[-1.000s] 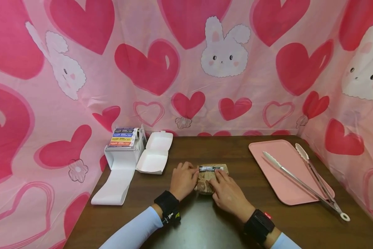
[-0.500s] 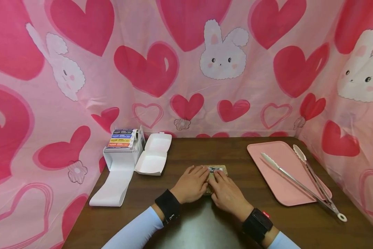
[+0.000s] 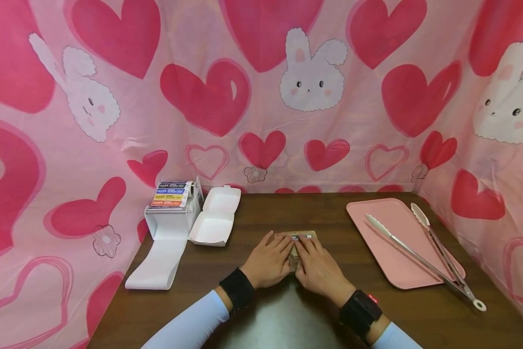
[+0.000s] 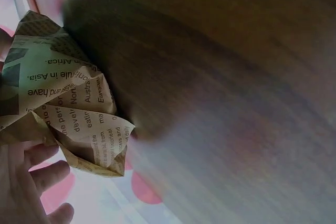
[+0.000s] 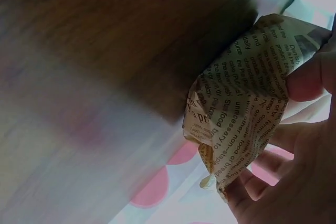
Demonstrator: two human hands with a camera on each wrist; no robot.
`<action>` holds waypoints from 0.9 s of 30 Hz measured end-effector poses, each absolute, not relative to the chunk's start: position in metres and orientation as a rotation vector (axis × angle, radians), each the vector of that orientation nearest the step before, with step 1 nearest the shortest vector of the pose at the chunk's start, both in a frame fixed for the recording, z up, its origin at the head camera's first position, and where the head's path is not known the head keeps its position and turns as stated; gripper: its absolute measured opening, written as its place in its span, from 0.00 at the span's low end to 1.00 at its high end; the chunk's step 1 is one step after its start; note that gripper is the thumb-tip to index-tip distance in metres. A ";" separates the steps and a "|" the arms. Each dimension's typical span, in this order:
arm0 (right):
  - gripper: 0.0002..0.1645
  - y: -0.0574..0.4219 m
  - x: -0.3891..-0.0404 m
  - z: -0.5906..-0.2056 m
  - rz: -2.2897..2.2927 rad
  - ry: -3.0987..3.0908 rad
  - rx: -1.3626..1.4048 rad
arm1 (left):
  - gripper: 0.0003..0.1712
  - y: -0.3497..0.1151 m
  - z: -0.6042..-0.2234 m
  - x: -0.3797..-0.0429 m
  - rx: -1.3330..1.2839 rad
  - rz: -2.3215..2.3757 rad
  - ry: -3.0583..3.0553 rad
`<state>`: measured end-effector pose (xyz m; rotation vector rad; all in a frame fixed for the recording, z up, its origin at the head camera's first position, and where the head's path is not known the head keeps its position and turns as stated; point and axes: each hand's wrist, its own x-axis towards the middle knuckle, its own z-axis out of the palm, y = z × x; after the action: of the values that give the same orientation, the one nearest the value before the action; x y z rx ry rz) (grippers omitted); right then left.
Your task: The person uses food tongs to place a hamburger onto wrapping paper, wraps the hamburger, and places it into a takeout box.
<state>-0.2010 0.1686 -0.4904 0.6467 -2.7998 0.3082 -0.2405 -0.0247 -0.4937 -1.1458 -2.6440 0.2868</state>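
In the head view, a small parcel wrapped in newsprint-patterned paper (image 3: 294, 265) lies on the table's middle, largely covered by the hands. Across its top runs a dark printed sticker (image 3: 304, 237), only partly visible. My left hand (image 3: 267, 261) rests on the parcel's left side, its extended fingers reaching over the sticker. From the right, my right hand (image 3: 323, 272) presses the sticker with extended fingers, close beside the left. Folded paper (image 4: 79, 103) shows in the left wrist view. In the right wrist view, the right thumb touches the paper's side (image 5: 247, 98).
At left stands a sticker dispenser (image 3: 170, 195) with a white strip (image 3: 156, 264) trailing onto the table. Beside it sits an opened white carton (image 3: 215, 218). A pink tray (image 3: 377, 208) at right carries metal tongs (image 3: 418, 259), their handle overhanging its front edge.
My left hand has moved right, from the parcel's left edge onto its top and over the sticker. The right fingers have shifted slightly left, nearer the left hand.
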 end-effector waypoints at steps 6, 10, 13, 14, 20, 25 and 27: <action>0.42 0.167 -0.206 -0.488 0.280 -2.914 0.590 | 0.33 -0.024 -0.495 -0.239 -1.165 0.276 -2.675; 0.42 0.166 -0.208 -0.487 0.279 -2.933 0.573 | 0.33 -0.026 -0.497 -0.238 -1.171 0.245 -2.679; 0.42 0.165 -0.208 -0.488 0.282 -2.921 0.566 | 0.33 -0.027 -0.499 -0.238 -1.172 0.206 -2.684; 0.42 0.166 -0.207 -0.489 0.287 -2.913 0.565 | 0.34 -0.027 -0.499 -0.238 -1.169 0.189 -2.693; 0.44 0.166 -0.205 -0.490 0.320 -2.883 0.547 | 0.34 -0.027 -0.502 -0.239 -1.160 0.080 -2.737; 0.42 0.167 -0.205 -0.489 0.320 -2.876 0.548 | 0.35 -0.028 -0.505 -0.240 -1.147 0.035 -2.753; 0.42 0.168 -0.206 -0.489 0.310 -2.875 0.550 | 0.35 -0.028 -0.506 -0.241 -1.142 0.022 -2.752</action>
<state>-0.2059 0.1677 -0.4892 0.5503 -2.8755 0.3098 -0.2408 -0.0276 -0.5060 -1.1420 -2.7521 0.0223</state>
